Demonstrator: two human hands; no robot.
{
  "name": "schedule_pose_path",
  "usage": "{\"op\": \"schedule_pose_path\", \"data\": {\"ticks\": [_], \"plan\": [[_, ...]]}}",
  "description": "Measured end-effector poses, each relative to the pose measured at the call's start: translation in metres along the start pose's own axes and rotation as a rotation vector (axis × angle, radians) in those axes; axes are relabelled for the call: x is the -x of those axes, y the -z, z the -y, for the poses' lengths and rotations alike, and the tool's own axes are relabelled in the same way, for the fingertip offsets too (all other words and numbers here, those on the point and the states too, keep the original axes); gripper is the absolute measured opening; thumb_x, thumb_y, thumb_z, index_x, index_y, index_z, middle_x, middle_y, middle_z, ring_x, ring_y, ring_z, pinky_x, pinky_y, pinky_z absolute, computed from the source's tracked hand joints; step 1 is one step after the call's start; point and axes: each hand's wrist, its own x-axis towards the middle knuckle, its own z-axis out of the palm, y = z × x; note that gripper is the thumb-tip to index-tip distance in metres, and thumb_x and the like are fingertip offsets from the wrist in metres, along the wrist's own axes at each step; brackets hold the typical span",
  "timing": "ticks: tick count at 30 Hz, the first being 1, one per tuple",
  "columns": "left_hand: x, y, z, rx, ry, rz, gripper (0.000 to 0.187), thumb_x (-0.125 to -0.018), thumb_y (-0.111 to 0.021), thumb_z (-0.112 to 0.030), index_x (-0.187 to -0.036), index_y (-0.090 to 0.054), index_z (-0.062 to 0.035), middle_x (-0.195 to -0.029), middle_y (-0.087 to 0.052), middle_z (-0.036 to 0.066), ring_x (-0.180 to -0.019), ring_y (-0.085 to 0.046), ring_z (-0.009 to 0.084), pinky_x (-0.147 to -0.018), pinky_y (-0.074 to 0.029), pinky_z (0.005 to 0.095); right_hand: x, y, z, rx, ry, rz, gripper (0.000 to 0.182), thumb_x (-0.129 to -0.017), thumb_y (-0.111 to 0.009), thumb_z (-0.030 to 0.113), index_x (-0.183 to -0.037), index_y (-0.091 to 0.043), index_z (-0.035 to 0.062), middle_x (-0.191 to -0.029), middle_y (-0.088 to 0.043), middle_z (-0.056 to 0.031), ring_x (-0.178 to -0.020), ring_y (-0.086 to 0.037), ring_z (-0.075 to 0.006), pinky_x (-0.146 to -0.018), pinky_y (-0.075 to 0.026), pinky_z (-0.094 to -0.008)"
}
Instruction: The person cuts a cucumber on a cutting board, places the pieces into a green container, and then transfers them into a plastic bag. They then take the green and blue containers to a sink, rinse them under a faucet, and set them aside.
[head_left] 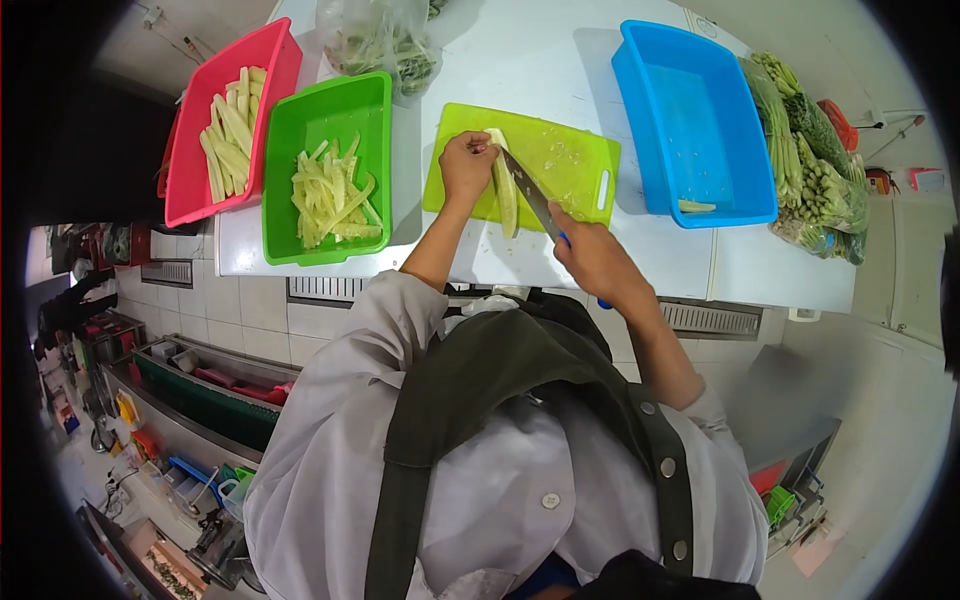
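A long, pale green piece of peeled cucumber (506, 200) lies lengthwise on the lime-green cutting board (585, 140), its near end reaching past the board's front edge. My left hand (467, 168) has its fingers closed on the far end of the cucumber. In my right hand (600, 260) is a kitchen knife (532, 194) with a blue handle, mostly hidden by the fingers. The blade slants away to the left, its tip beside the cucumber close to my left fingertips. Small pale scraps are scattered over the board's right half.
Left of the board, a green tub (377, 110) holds pale cucumber strips, and a red tub (283, 60) holds long peeled pieces. Rightward stands a blue tub (690, 120) with one small piece inside. Bagged green vegetables (815, 180) lie beyond it. A plastic bag (385, 50) sits at the back.
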Motion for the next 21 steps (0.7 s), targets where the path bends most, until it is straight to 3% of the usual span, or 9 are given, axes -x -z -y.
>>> {"op": "schedule_pose_path", "data": {"ticks": [3, 5, 6, 8, 9, 11, 14, 21], "plan": [[0.0, 0.002, -0.002, -0.028, 0.01, -0.003, 0.022, -0.079, -0.077, -0.009, -0.096, -0.07, 0.0023, -0.082, -0.072, 0.007, -0.076, -0.067, 0.0145, -0.074, -0.054, 0.0271, 0.014, -0.006, 0.008, -0.001, -0.062, 0.044, 0.054, -0.089, -0.052, 0.01, -0.14, -0.044, -0.0047, -0.086, -0.062, -0.0302, -0.083, -0.061, -0.0446, -0.079, -0.047, -0.0496], [-0.001, 0.007, -0.008, -0.151, -0.013, 0.088, 0.025, -0.08, -0.076, -0.009, -0.104, -0.071, -0.0021, -0.098, -0.072, 0.014, -0.084, -0.069, 0.0207, -0.078, -0.055, 0.0307, 0.017, -0.011, 0.005, -0.014, -0.054, 0.01, 0.052, -0.089, -0.052, 0.01, -0.139, -0.045, -0.005, -0.088, -0.062, -0.0305, -0.084, -0.062, -0.0449, -0.078, -0.047, -0.0504], [-0.003, 0.01, -0.007, -0.15, -0.013, 0.091, 0.025, -0.08, -0.076, -0.009, -0.104, -0.071, -0.0021, -0.098, -0.072, 0.014, -0.084, -0.069, 0.0207, -0.078, -0.055, 0.0307, 0.018, -0.009, 0.003, -0.015, -0.056, 0.009, 0.052, -0.089, -0.052, 0.01, -0.139, -0.045, -0.005, -0.088, -0.062, -0.0305, -0.084, -0.062, -0.0449, -0.078, -0.047, -0.0504], [-0.013, 0.02, -0.002, -0.438, -0.437, 0.207, 0.033, -0.081, -0.073, -0.006, -0.114, -0.07, -0.0084, -0.123, -0.064, 0.017, -0.106, -0.063, 0.0288, -0.091, -0.052, 0.0362, 0.017, -0.004, -0.004, -0.031, -0.008, -0.026, 0.05, -0.09, -0.053, 0.011, -0.138, -0.049, -0.0008, -0.086, -0.063, -0.0296, -0.084, -0.062, -0.0448, -0.078, -0.047, -0.0504], [-0.021, 0.028, -0.005, -0.441, -0.433, 0.211, 0.033, -0.081, -0.073, -0.006, -0.114, -0.07, -0.0084, -0.123, -0.064, 0.017, -0.106, -0.063, 0.0288, -0.091, -0.052, 0.0362, 0.017, -0.001, -0.008, -0.037, -0.011, -0.023, 0.05, -0.09, -0.053, 0.011, -0.138, -0.049, -0.0008, -0.086, -0.063, -0.0296, -0.084, -0.062, -0.0448, -0.078, -0.047, -0.0504], [-0.037, 0.043, -0.023, -0.677, -0.638, 0.698, 0.045, -0.079, -0.072, -0.005, -0.123, -0.068, -0.0136, -0.139, -0.055, 0.012, -0.119, -0.053, 0.0335, -0.102, -0.045, 0.0399, 0.012, 0.005, -0.016, 0.046, -0.001, -0.046, 0.048, -0.09, -0.055, 0.012, -0.137, -0.052, 0.0046, -0.085, -0.063, -0.0288, -0.082, -0.062, -0.0448, -0.076, -0.046, -0.0501], [-0.038, 0.041, -0.034, -0.685, -0.574, 0.77, 0.05, -0.075, -0.075, -0.004, -0.124, -0.068, -0.0149, -0.136, -0.059, 0.005, -0.118, -0.05, 0.0339, -0.106, -0.042, 0.0407, 0.007, 0.016, -0.018, 0.017, -0.084, -0.007, 0.048, -0.09, -0.056, 0.012, -0.137, -0.053, 0.0077, -0.086, -0.063, -0.029, -0.08, -0.061, -0.045, -0.073, -0.046, -0.0495], [-0.038, 0.034, -0.024, -0.686, -0.552, 0.738, 0.051, -0.074, -0.077, -0.006, -0.123, -0.069, -0.0195, -0.133, -0.06, 0.003, -0.113, -0.052, 0.0327, -0.104, -0.044, 0.0404, 0.033, -0.005, -0.031, -0.003, -0.035, -0.018, 0.049, -0.09, -0.054, 0.014, -0.138, -0.051, 0.0065, -0.088, -0.065, -0.0249, -0.085, -0.062, -0.0415, -0.077, -0.048, -0.0495]]}}
